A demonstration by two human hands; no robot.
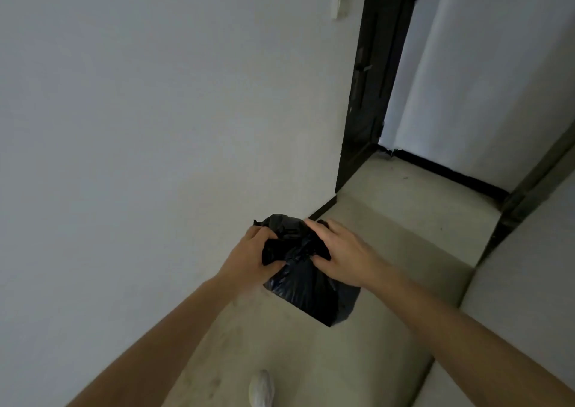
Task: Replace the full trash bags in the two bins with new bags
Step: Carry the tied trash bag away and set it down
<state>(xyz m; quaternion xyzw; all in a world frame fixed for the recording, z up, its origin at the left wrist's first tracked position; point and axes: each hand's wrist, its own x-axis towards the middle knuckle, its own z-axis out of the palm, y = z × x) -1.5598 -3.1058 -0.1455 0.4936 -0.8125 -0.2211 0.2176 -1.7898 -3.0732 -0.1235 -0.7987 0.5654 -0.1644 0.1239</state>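
A full black trash bag (306, 294) hangs in front of me above the pale floor, close to the white wall on the left. My left hand (252, 257) grips the gathered top of the bag from the left. On the right side of that bunched top, my right hand (340, 252) holds the plastic with its fingers curled over it. The bag's lower part bulges below both hands. No bin is in view.
A narrow corridor floor (389, 235) runs ahead between white walls. A dark door frame (367, 95) stands at the far end, with a black baseboard (451, 173) beyond it. My white shoe (261, 389) shows at the bottom edge.
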